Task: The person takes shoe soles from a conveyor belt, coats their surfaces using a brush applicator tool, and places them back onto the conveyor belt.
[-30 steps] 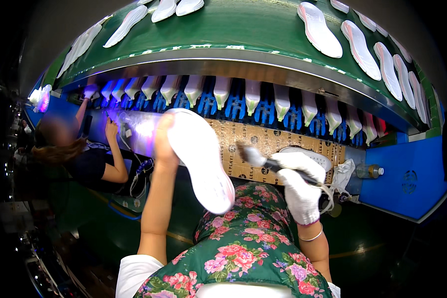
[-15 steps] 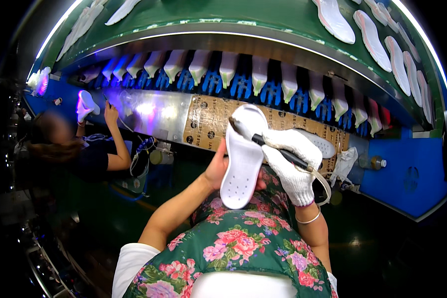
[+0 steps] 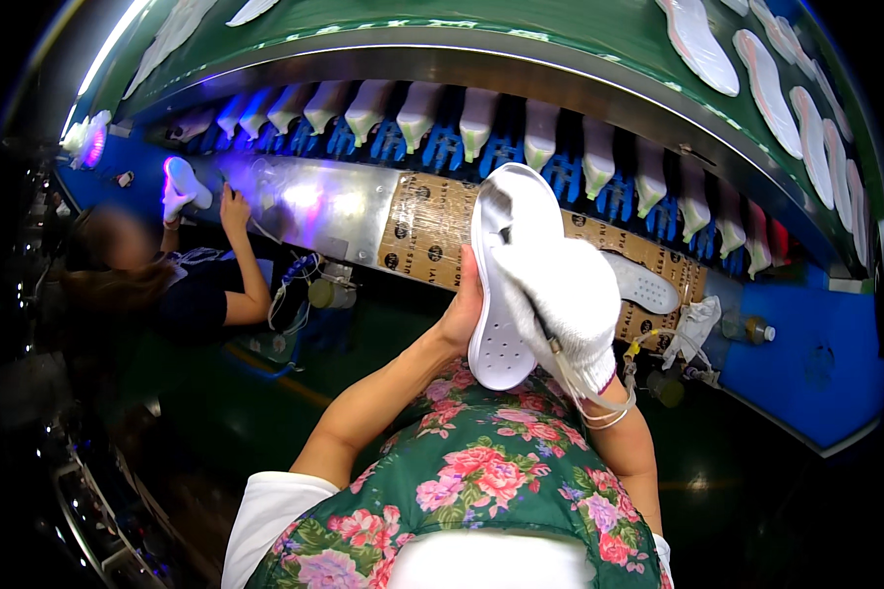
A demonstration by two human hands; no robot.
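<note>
My bare left hand (image 3: 464, 304) grips the left edge of a white shoe sole (image 3: 499, 346), held tilted above my lap. The sole has a raised rim and small holes toward its near end. My right hand (image 3: 572, 287), in a white knit glove, is closed on a black-handled tool (image 3: 541, 322) with a pale tube or cord trailing past the wrist. This hand lies across the sole's right side. The glove covers most of the tool, and its tip cannot be made out.
A perforated grey-white sole (image 3: 644, 285) lies on the brown cardboard (image 3: 427, 221). Behind it, a row of pale shoe shapes (image 3: 477, 123) hangs above blue clamps. White soles (image 3: 768, 93) rest on the upper green surface (image 3: 560, 25). At left, another person (image 3: 201, 285) holds a lit white shoe piece.
My right hand has turned over, hiding the tool's tip that showed at the sole's far end. The sole has shifted up and right in view, with the whole scene moving slightly.
</note>
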